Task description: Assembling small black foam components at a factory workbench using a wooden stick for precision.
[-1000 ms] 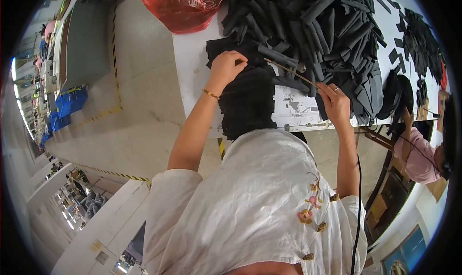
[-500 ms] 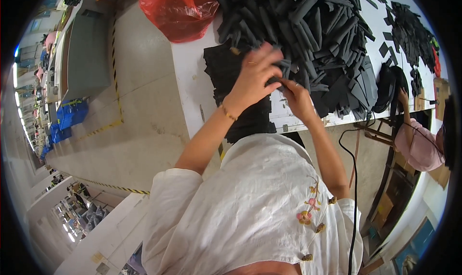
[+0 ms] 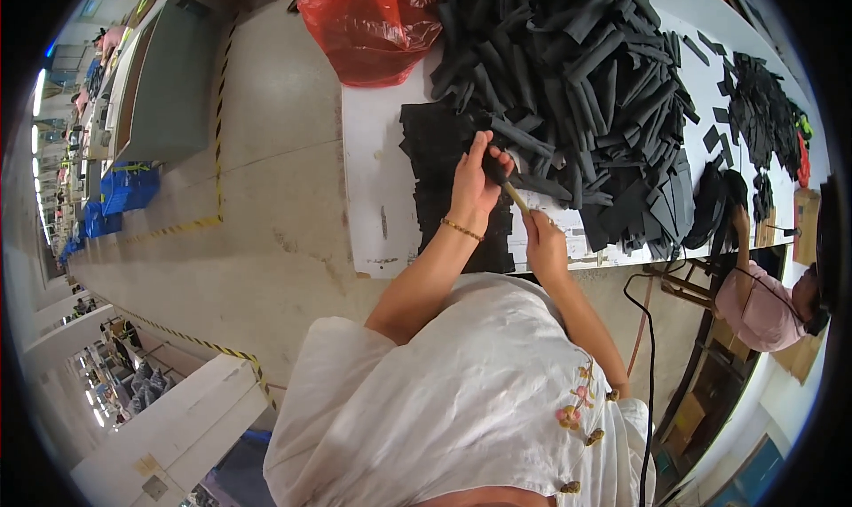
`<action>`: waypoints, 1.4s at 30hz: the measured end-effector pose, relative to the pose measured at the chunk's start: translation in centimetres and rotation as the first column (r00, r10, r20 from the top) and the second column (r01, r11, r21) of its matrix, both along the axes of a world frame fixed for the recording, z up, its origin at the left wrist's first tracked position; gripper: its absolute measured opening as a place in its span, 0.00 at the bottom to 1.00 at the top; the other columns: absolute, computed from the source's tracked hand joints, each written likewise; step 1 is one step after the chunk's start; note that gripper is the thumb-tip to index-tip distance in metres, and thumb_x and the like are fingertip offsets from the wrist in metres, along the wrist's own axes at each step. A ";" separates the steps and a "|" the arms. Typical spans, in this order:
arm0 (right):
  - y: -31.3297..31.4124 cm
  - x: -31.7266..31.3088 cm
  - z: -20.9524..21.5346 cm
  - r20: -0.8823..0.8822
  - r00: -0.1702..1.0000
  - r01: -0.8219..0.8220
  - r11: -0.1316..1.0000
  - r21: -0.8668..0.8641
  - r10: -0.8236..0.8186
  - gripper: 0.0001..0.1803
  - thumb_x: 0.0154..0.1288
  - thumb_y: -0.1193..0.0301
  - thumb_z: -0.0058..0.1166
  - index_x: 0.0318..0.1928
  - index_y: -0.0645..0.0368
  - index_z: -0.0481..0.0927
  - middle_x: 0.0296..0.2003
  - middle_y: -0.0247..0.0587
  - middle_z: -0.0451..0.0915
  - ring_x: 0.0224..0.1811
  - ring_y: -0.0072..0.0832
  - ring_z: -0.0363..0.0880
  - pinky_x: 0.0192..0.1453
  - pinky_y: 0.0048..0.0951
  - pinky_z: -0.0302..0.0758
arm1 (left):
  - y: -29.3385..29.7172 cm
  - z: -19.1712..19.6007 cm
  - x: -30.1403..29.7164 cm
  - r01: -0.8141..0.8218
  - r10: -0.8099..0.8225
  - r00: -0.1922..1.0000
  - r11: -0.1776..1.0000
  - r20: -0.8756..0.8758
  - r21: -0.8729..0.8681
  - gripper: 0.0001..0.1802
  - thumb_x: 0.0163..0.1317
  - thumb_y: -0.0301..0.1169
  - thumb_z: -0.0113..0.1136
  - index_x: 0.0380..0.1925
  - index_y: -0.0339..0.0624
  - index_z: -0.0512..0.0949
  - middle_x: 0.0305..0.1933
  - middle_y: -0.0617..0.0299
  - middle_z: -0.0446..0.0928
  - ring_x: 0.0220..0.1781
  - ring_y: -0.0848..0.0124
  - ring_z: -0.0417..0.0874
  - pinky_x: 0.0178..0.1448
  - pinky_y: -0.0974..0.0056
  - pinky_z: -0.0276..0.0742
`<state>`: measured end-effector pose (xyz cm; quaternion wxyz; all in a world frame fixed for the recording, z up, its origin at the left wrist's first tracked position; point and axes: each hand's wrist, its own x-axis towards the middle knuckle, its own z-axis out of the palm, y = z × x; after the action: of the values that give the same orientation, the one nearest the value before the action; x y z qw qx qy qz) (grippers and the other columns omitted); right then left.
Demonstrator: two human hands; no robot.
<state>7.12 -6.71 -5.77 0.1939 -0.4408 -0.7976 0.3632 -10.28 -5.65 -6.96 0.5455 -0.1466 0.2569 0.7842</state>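
My left hand (image 3: 475, 187) is closed on a small black fabric piece (image 3: 493, 167), its fingers wrapped round it. A thin tan stick (image 3: 516, 198) runs from that piece down to my right hand (image 3: 546, 243), which grips its lower end. Whether the stick's tip is inside the fabric cannot be seen. Under and beside my left hand lies a layered row of flat black strips (image 3: 433, 174) on the white table. Just beyond my hands rises a large heap of dark grey fabric pieces (image 3: 577, 72), many curled like tubes.
A red plastic bag (image 3: 377, 36) rests at the table's far left. More black scraps (image 3: 759, 99) lie at the far right. Another person in a pink top (image 3: 754, 307) is at the right, near a stool (image 3: 688, 285). A black cable (image 3: 652, 356) hangs beside me.
My hands have drawn apart, and the tan stick now shows between them. My left hand has come lower and closed on the black piece. The whole view has shifted slightly.
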 end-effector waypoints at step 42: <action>5.0 0.2 4.6 -0.388 0.921 -0.106 0.927 -0.360 -0.045 0.08 0.59 0.75 0.64 0.35 0.63 0.77 0.26 0.29 0.71 0.24 0.16 0.67 0.28 0.21 0.65 | 5.8 -1.0 -1.8 0.210 -0.253 0.932 0.960 0.260 0.184 0.19 0.70 0.41 0.50 0.19 0.51 0.66 0.14 0.73 0.56 0.15 0.80 0.56 0.21 0.71 0.53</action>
<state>7.30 -1.68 -1.15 0.2551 -0.3759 -0.6661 0.5916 -12.06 0.20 -7.96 0.6748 -0.1826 0.1315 0.7029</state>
